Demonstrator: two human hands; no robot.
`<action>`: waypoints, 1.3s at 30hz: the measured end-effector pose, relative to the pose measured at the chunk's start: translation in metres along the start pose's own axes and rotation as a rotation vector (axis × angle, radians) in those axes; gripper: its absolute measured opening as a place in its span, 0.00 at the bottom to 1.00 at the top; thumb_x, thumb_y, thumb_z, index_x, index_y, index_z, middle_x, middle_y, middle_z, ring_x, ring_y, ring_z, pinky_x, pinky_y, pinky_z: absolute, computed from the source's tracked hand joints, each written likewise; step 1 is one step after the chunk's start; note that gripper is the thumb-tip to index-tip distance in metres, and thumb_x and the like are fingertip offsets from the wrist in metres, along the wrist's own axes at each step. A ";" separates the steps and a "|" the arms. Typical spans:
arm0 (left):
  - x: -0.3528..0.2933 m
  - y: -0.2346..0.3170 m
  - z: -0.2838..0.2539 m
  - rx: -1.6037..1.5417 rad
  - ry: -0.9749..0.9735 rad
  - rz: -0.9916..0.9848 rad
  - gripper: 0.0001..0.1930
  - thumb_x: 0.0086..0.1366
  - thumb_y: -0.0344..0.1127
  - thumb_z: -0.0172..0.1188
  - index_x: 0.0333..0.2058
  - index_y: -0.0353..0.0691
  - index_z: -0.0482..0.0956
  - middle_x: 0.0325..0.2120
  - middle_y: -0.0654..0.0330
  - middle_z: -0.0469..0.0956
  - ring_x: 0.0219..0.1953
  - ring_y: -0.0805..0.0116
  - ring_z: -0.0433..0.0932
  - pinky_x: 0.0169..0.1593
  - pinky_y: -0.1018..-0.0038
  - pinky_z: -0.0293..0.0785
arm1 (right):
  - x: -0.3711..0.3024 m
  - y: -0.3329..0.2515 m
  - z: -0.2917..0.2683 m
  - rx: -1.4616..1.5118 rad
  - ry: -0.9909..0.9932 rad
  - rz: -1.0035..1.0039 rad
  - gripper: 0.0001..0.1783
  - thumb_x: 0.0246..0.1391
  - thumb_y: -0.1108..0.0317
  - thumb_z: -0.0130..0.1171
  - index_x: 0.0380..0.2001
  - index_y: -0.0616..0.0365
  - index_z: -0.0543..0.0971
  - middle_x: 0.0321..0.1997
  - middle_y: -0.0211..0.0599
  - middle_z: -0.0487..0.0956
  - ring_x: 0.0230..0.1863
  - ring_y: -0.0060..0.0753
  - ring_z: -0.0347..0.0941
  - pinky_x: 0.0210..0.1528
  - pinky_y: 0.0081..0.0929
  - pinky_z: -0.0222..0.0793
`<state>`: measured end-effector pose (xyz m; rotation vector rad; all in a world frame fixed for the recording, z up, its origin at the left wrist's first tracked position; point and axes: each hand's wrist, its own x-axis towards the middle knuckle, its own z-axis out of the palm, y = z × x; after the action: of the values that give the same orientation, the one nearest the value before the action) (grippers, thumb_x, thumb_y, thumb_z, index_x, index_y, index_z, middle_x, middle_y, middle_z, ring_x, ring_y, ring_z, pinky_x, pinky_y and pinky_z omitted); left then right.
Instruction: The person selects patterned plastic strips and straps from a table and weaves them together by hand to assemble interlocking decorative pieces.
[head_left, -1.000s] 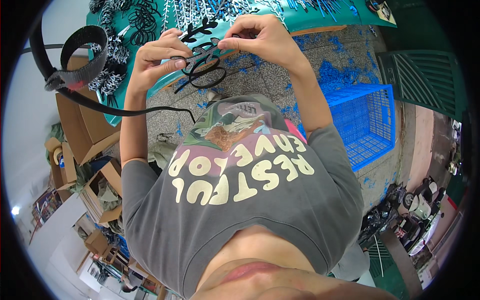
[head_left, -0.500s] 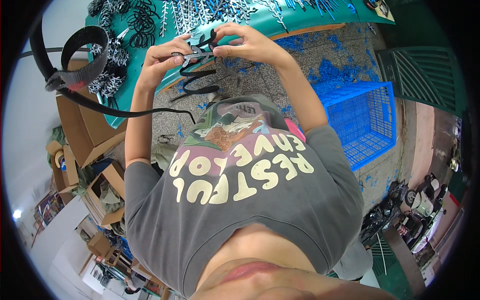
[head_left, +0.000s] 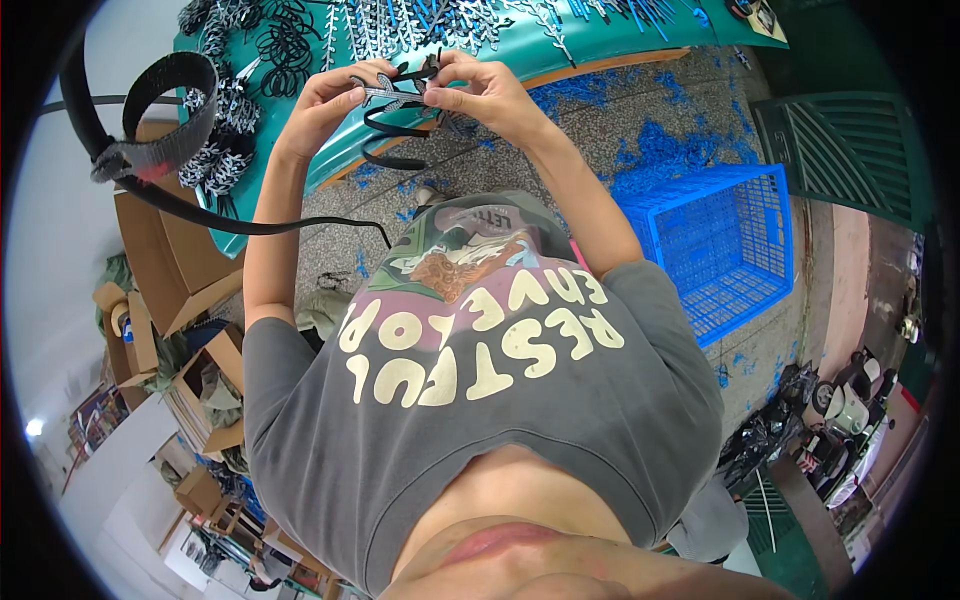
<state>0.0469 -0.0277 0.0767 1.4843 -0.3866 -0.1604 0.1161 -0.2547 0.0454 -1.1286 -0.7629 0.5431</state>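
Observation:
Between my two hands, just off the near edge of the green table (head_left: 600, 50), a silver-grey leafy sprig (head_left: 393, 95) is stretched sideways. My left hand (head_left: 335, 105) pinches its left end between thumb and fingers. At the other end, the thumb and fingers of my right hand (head_left: 485, 97) are closed on the sprig and a black strip (head_left: 395, 163). The strip hangs below in loose curls, over the speckled floor. How the strip meets the sprig is partly hidden by my fingers.
Silver sprigs (head_left: 400, 25) lie along the tabletop, with black coils (head_left: 285, 45) and blue stems (head_left: 635, 15) beside them. Bundled sprigs (head_left: 230, 125) hang over its left side. A blue crate (head_left: 715, 250) stands right, near blue scraps (head_left: 665, 160). Cardboard boxes (head_left: 160, 250) are at left.
My right hand and forearm have shifted slightly left and turned. The sprig lies more level between my hands, and the hanging strip's lower curl has moved up.

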 end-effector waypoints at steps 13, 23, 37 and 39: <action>0.018 0.050 0.017 0.740 -0.090 -0.048 0.07 0.56 0.34 0.58 0.27 0.38 0.80 0.18 0.64 0.78 0.25 0.75 0.73 0.58 0.71 0.53 | 0.010 0.003 0.002 -0.136 0.301 -0.169 0.18 0.42 0.54 0.65 0.29 0.57 0.77 0.40 0.34 0.72 0.44 0.27 0.69 0.47 0.28 0.64; 0.006 0.048 0.016 0.743 -0.019 0.019 0.04 0.54 0.33 0.60 0.27 0.39 0.80 0.19 0.68 0.77 0.27 0.78 0.66 0.48 0.76 0.56 | -0.007 -0.050 -0.022 -0.272 0.003 0.066 0.10 0.45 0.64 0.63 0.24 0.60 0.80 0.19 0.24 0.74 0.21 0.12 0.64 0.22 0.13 0.58; 0.003 0.057 0.024 0.618 -0.089 0.134 0.05 0.53 0.30 0.60 0.28 0.35 0.80 0.16 0.65 0.76 0.23 0.76 0.68 0.52 0.70 0.54 | 0.004 -0.065 -0.019 -0.461 0.001 -0.033 0.12 0.39 0.62 0.68 0.22 0.60 0.80 0.15 0.22 0.72 0.18 0.11 0.61 0.18 0.13 0.52; 0.004 0.059 0.024 0.611 -0.103 0.152 0.05 0.53 0.30 0.60 0.28 0.35 0.80 0.16 0.65 0.76 0.22 0.76 0.67 0.52 0.69 0.54 | 0.005 -0.064 -0.018 -0.446 -0.012 -0.022 0.13 0.39 0.62 0.68 0.22 0.60 0.80 0.15 0.22 0.72 0.18 0.10 0.60 0.19 0.13 0.52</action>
<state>0.0342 -0.0461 0.1361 2.0415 -0.6701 0.0084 0.1339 -0.2838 0.1029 -1.5262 -0.9336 0.3685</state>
